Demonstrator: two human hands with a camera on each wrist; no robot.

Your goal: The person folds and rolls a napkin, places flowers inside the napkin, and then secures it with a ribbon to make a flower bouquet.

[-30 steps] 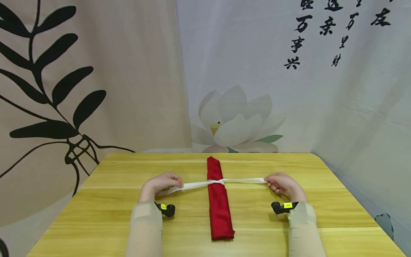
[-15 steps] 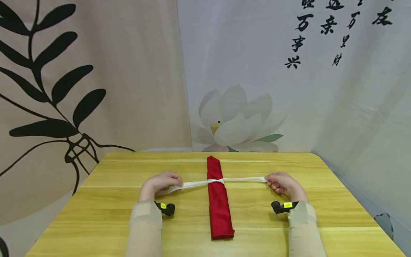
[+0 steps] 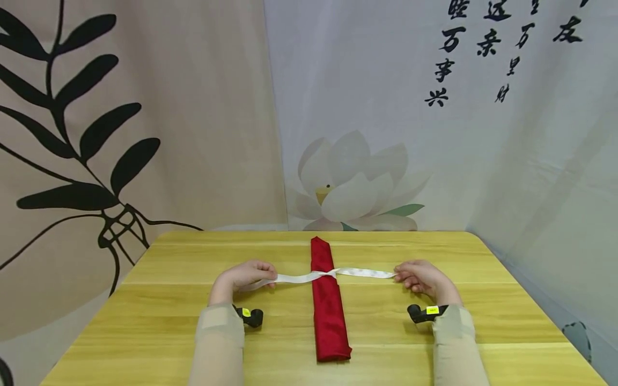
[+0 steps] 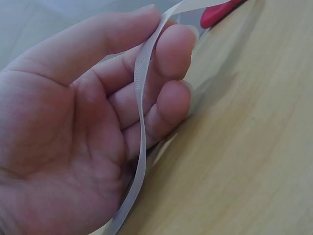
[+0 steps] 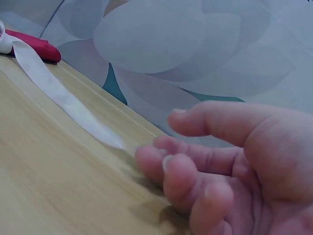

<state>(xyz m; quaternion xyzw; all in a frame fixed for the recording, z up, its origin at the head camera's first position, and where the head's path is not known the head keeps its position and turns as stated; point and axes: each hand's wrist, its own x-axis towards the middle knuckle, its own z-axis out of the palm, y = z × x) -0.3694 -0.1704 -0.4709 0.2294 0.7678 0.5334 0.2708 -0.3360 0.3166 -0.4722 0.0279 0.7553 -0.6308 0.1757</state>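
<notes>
A rolled or folded red cloth [image 3: 330,316] lies lengthwise on the table, with a white ribbon [image 3: 365,273] tied around it in a single crossing. On the left, my left hand [image 3: 251,274] pinches one ribbon tail between thumb and fingers; the loose end trails down past the palm [image 4: 83,132] in the left wrist view. To the right, my right hand [image 3: 425,279] is beside the other tail's end. In the right wrist view that ribbon end [image 5: 105,134] lies apart from the fingertips [image 5: 149,164], and thumb and fingers stand separated with nothing between them.
The wooden table [image 3: 145,343] has light yellow grain. Behind it hangs a pale curtain [image 3: 217,134] printed with leaves, a lotus and black characters. A black camera mount [image 3: 427,312] sits on the right wrist, another mount [image 3: 249,316] on the left.
The right fingers have let go of the ribbon's right tail. Both tails, taut before, now hang slacker, and the right one shows its flat side. The red cloth stays in place.
</notes>
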